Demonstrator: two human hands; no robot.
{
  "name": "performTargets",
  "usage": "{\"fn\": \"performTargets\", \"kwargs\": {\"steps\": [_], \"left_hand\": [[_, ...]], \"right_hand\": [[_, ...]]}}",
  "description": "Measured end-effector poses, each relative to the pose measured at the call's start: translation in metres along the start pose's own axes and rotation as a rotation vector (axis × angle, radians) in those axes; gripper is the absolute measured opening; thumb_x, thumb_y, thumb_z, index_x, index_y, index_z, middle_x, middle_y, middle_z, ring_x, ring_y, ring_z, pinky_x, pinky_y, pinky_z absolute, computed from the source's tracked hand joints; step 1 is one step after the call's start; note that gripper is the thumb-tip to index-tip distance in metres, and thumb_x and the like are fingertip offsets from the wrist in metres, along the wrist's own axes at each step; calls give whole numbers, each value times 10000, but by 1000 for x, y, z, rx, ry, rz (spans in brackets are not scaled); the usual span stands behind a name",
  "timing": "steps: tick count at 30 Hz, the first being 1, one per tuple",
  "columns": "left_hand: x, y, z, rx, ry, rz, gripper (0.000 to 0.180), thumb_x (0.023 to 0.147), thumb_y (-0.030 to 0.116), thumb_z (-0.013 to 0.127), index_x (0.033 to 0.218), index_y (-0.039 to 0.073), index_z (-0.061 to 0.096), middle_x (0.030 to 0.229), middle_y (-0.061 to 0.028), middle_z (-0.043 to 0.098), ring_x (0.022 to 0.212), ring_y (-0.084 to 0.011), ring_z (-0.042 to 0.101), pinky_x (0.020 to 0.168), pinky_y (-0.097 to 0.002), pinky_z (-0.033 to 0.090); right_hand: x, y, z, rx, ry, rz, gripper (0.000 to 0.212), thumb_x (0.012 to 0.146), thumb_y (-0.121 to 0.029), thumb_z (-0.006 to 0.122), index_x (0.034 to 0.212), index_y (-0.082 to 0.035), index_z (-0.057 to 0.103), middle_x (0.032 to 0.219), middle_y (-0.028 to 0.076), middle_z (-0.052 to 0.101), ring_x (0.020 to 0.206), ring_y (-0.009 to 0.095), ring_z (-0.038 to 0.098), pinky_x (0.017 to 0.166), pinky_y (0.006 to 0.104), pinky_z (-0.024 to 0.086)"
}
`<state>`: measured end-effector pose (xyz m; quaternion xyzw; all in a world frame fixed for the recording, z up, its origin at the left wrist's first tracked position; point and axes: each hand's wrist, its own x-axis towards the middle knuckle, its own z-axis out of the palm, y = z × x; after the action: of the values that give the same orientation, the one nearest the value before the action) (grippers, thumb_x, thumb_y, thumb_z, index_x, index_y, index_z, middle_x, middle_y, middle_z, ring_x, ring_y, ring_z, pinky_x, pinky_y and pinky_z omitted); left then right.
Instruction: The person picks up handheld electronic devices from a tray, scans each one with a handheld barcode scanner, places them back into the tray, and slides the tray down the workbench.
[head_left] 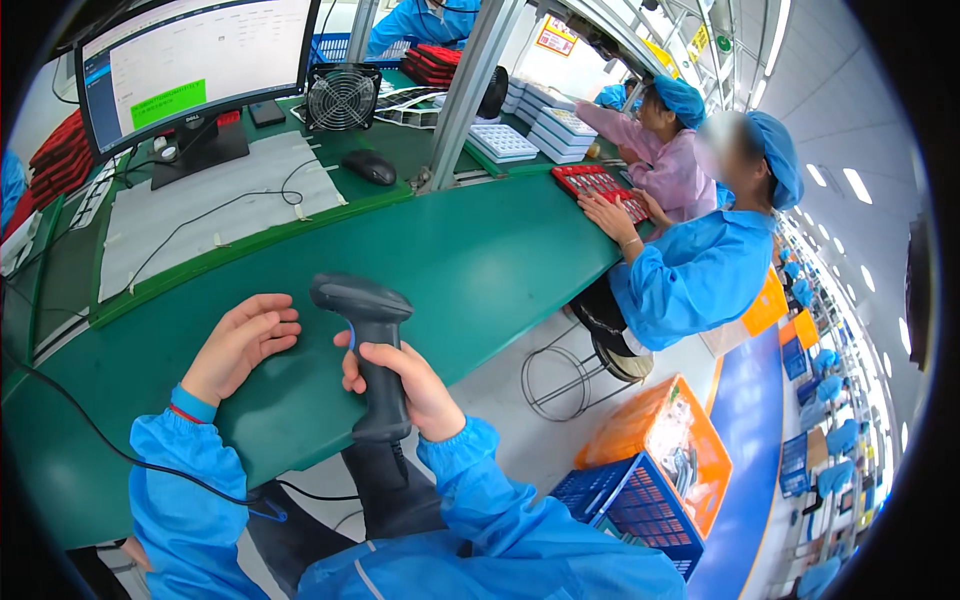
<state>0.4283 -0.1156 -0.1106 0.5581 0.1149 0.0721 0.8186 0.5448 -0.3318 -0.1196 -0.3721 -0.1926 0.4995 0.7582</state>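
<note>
My right hand (412,385) is wrapped round the handle of a black handheld barcode scanner (378,335). The scanner's head is up and tilted to the left, above the green worktop (480,270) near its front edge. A cord leaves the bottom of its handle. To the left of the scanner, my left hand (248,345) hovers over the worktop with its fingers loosely bent and apart, holding nothing. It does not touch the scanner. A blue band (192,403) circles my left wrist, and a black cable (120,452) crosses that sleeve.
A monitor (200,60) stands at the back left, with a fan (342,97) and a black mouse (369,167) to its right. A metal post (468,90) rises behind the worktop. Co-workers sit at right by a red tray (598,185). Orange (720,450) and blue crates (640,500) stand on the floor.
</note>
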Motion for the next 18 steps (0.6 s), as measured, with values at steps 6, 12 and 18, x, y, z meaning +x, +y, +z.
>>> {"fn": "performTargets", "kwargs": {"steps": [6,12,18], "left_hand": [[-9,0,3,32,30,23,396,930,198,577,1258,-6,491,1149,-124,561,1049,-200,579,926,-328,482],[-5,1,8,39,27,14,391,929,194,578,1253,-9,494,1151,-127,562,1045,-201,579,927,-329,482],[6,2,9,66,15,9,387,928,193,579,1250,-5,498,1151,-127,562,1046,-201,577,924,-328,482]], "right_hand": [[-3,-1,5,10,-3,32,382,909,-208,537,1192,45,488,788,70,581,716,137,556,699,271,471],[-2,-1,1,44,0,27,377,911,-202,535,1191,46,488,784,71,580,712,142,553,700,273,471],[-2,-7,-3,41,28,9,373,911,-200,535,1188,45,488,787,74,581,705,141,551,707,276,474]]}}
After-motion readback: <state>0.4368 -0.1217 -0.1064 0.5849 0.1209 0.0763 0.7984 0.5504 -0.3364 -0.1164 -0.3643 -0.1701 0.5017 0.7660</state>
